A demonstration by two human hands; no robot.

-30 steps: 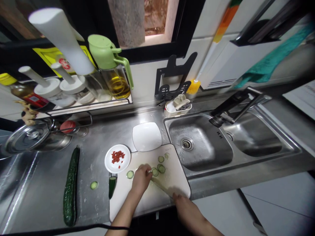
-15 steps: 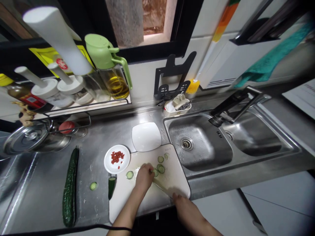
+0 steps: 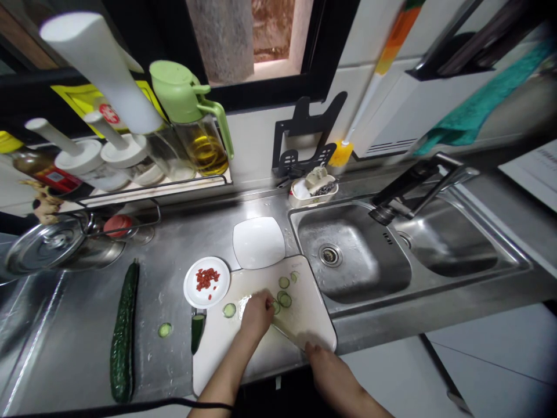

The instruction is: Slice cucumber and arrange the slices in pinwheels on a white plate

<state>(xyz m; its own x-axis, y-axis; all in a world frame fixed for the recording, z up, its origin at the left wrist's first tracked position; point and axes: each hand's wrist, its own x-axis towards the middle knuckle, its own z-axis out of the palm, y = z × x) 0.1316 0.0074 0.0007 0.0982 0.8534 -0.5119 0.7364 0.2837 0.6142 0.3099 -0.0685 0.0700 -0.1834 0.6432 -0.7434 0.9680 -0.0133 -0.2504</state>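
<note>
My left hand (image 3: 257, 314) is over the white cutting board (image 3: 235, 354), its fingers pinched at the edge of a thin cucumber slice (image 3: 275, 306). More cucumber slices (image 3: 284, 299) lie just right of those fingertips. In my right hand (image 3: 326, 367), at the board's near right edge, is a knife (image 3: 288, 338); its blade reaches toward my left hand, and the grip hides its handle. One loose slice (image 3: 229, 310) rests left of my left hand. A cut cucumber piece (image 3: 197, 333) lies by the board's left edge.
Behind the board stand a white plate with red chopped bits (image 3: 208, 296) and a square white plate (image 3: 259, 242). A whole cucumber (image 3: 124, 334) and a slice (image 3: 165, 330) lie on the counter to the left. The double sink (image 3: 348, 278) borders the board's right side.
My left hand's fingertips have shifted very slightly at the cucumber slice. My right hand and the knife look the same.
</note>
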